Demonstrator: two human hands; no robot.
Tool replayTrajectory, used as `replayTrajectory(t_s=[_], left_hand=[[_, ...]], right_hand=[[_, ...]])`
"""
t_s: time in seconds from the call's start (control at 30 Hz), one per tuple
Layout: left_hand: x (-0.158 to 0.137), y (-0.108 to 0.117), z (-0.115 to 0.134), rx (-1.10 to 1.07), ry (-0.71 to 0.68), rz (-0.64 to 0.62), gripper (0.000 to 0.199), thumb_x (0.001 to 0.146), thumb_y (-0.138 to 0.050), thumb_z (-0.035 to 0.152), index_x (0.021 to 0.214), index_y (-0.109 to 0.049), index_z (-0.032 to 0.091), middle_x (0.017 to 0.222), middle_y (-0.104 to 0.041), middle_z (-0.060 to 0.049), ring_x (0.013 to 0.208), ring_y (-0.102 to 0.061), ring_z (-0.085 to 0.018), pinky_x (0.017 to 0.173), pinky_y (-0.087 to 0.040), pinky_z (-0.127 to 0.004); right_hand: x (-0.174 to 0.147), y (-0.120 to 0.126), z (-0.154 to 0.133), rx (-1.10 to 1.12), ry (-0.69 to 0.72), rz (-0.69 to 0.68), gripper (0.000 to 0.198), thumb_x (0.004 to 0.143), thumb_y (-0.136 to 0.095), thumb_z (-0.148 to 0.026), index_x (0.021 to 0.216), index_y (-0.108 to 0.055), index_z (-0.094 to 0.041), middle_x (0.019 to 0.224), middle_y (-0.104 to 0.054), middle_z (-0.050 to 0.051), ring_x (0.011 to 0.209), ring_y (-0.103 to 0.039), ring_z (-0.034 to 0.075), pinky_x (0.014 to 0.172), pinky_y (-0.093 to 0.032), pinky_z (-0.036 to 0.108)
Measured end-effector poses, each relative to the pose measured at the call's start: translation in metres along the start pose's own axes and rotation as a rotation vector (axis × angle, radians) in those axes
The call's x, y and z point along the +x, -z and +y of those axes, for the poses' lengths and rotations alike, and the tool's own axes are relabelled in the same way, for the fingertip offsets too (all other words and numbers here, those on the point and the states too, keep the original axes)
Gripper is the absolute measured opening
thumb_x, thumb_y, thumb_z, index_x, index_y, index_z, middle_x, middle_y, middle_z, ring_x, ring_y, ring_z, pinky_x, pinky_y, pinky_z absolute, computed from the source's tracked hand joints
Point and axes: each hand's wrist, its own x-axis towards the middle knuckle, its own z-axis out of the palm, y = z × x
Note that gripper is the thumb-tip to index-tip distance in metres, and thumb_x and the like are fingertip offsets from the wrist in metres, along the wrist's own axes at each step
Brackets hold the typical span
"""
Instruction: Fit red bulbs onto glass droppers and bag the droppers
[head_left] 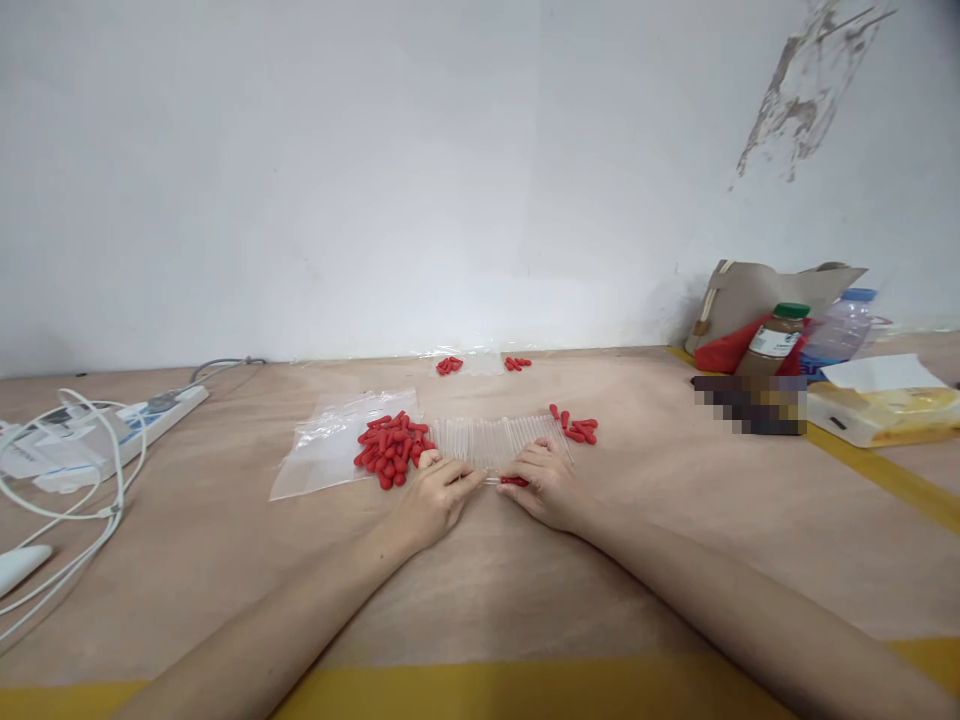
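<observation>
My left hand (441, 495) pinches a clear thin tube (491, 480) near its left end. At the tube's right end is a red rubber bulb (514, 481), held between the fingers of my right hand (551, 485). Whether the tube sits inside the bulb or only touches it, I cannot tell. Just beyond both hands lies a row of clear thin tubes (480, 438), side by side. A heap of red rubber bulbs (390, 447) rests left of the row, close to my left hand. Several more red bulbs (581, 431) lie at the row's right end.
Under the heap is a clear plastic bag (322, 445). Two small groups of red bulbs (450, 366) lie near the wall. At left is a power strip (169, 405) with white cables. A green-capped jar (776, 340), a plastic bottle (840, 325) and a tissue pack (885, 405) stand right.
</observation>
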Motion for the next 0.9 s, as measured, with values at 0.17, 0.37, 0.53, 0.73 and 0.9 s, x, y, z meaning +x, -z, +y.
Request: replayTrajectory(t_s=[0.17, 0.37, 0.53, 0.73, 0.9], left_hand=[[0.001, -0.004, 0.0, -0.011, 0.014, -0.01, 0.024, 0.087, -0.042, 0.014, 0.102, -0.06, 0.02, 0.078, -0.061, -0.004, 0.067, -0.05, -0.014, 0.068, -0.029, -0.032], [0.001, -0.002, 0.001, -0.039, 0.036, -0.003, 0.023, 0.087, -0.042, 0.016, 0.101, -0.06, 0.02, 0.077, -0.061, -0.004, 0.067, -0.05, -0.014, 0.068, -0.03, -0.032], [-0.003, -0.003, -0.001, -0.086, 0.005, 0.055, 0.022, 0.087, -0.044, 0.016, 0.104, -0.058, 0.02, 0.079, -0.063, -0.003, 0.068, -0.053, -0.013, 0.071, -0.032, -0.031], [-0.004, -0.001, -0.006, -0.057, 0.087, 0.067, 0.02, 0.085, -0.05, 0.025, 0.102, -0.058, 0.018, 0.081, -0.065, -0.004, 0.071, -0.056, -0.014, 0.077, -0.033, -0.033], [-0.003, 0.003, -0.008, -0.088, 0.132, 0.033, 0.016, 0.086, -0.049, 0.023, 0.094, -0.062, 0.018, 0.078, -0.066, -0.002, 0.069, -0.054, -0.014, 0.076, -0.032, -0.033]], right_hand=[[0.001, -0.001, 0.0, -0.106, 0.049, 0.0, 0.02, 0.082, -0.05, -0.03, 0.072, -0.061, -0.017, 0.063, -0.061, 0.001, 0.065, -0.051, 0.012, 0.074, -0.027, 0.031], [0.007, 0.002, -0.004, -0.027, 0.042, -0.016, 0.019, 0.082, -0.05, -0.031, 0.076, -0.061, -0.017, 0.065, -0.061, 0.002, 0.067, -0.053, 0.014, 0.072, -0.031, 0.031], [0.006, 0.004, -0.005, 0.147, -0.019, -0.06, 0.016, 0.081, -0.052, -0.032, 0.082, -0.061, -0.019, 0.069, -0.063, 0.002, 0.068, -0.054, 0.014, 0.071, -0.036, 0.03], [0.003, 0.008, 0.0, 0.201, -0.079, -0.029, 0.013, 0.078, -0.057, -0.028, 0.088, -0.062, -0.021, 0.073, -0.064, 0.002, 0.071, -0.054, 0.015, 0.071, -0.037, 0.03], [0.001, 0.01, 0.003, 0.188, -0.135, -0.021, 0.008, 0.077, -0.057, -0.022, 0.082, -0.061, -0.019, 0.072, -0.063, 0.002, 0.072, -0.052, 0.015, 0.072, -0.036, 0.031]])
